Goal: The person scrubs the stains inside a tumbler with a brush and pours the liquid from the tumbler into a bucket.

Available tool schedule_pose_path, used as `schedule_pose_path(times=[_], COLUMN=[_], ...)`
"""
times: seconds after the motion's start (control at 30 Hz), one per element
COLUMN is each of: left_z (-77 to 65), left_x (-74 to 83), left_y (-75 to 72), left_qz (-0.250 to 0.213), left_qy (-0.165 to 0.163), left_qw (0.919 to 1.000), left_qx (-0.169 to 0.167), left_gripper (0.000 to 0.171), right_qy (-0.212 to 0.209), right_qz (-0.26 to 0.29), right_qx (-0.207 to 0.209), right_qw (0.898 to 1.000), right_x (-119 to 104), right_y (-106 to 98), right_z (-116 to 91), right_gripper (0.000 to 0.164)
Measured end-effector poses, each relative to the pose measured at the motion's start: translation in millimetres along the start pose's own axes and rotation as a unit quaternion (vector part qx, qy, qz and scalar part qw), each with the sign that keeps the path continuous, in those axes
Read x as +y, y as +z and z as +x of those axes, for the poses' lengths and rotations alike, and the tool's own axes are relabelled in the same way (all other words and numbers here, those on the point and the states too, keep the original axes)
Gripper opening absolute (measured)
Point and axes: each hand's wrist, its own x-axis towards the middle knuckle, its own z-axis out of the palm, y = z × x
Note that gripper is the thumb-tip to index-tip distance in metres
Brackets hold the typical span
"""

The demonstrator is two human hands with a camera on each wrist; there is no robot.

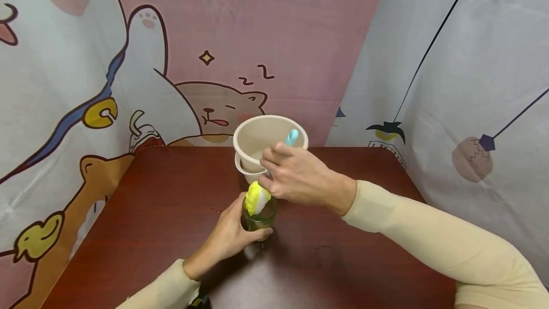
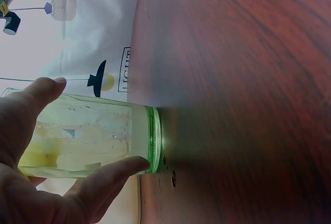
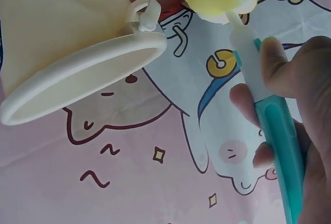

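My left hand [image 1: 231, 232] grips a clear green-tinted glass [image 1: 267, 216], thumb and fingers around its sides. In the left wrist view the glass [image 2: 98, 131] has water drops on its wall and its base is near the wooden tabletop. A cleaning brush with a yellow and white sponge head [image 1: 257, 198] is in my right hand [image 1: 302, 175]. Its teal and white handle [image 3: 279, 131] lies between thumb and fingers. The sponge is at the mouth of the glass, and a yellow patch shows through the glass wall.
Just beyond the glass, one cream plastic bucket [image 1: 249, 139] sits nested in another cream container [image 1: 241, 168]. They stand on the dark red-brown wooden table [image 1: 171, 194]. Printed cartoon cloth [image 1: 291, 27] hangs behind and along the sides.
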Motion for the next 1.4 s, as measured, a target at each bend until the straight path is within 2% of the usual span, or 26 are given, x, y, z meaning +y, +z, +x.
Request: schedule_pose_path(times=[0.13, 0.23, 0.4, 0.53, 0.8, 1.07, 1.4], left_z=[-1.4, -2.6, -3.4, -3.7, -2.5, -3.5, -1.9], left_x=[-1.7, -2.6, -2.6, -1.9, -0.9, -1.2, -3.5], left_y=[1.6, 2.4, 3.0, 3.1, 1.3, 1.0, 1.8], left_qz=[0.003, 0.001, -0.006, -0.012, -0.015, -0.012, -0.013], left_qy=[0.004, 0.005, -0.002, -0.008, -0.005, 0.0, 0.012], left_qw=[1.0, 1.0, 1.0, 0.9999, 0.9999, 0.9999, 0.9998], left_qx=[0.004, 0.005, -0.003, -0.009, -0.005, -0.005, 0.007], left_gripper=[0.09, 0.092, 0.092, 0.092, 0.091, 0.091, 0.091], right_qy=[-0.016, -0.022, -0.012, -0.022, -0.042, -0.052, -0.052], right_qz=[-0.017, -0.018, 0.023, 0.055, 0.068, 0.073, 0.066], right_qx=[-0.007, -0.031, -0.074, -0.089, -0.129, -0.133, -0.125], right_qw=[1.0, 0.999, 0.997, 0.994, 0.988, 0.987, 0.989], right_x=[-2, -2, -4, -12, -26, -37, -42], right_y=[-1, -2, -1, 4, 14, 22, 31], right_z=[3, 6, 8, 6, 8, 6, 4], right_gripper=[0.023, 0.021, 0.015, 0.022, 0.017, 0.027, 0.015])
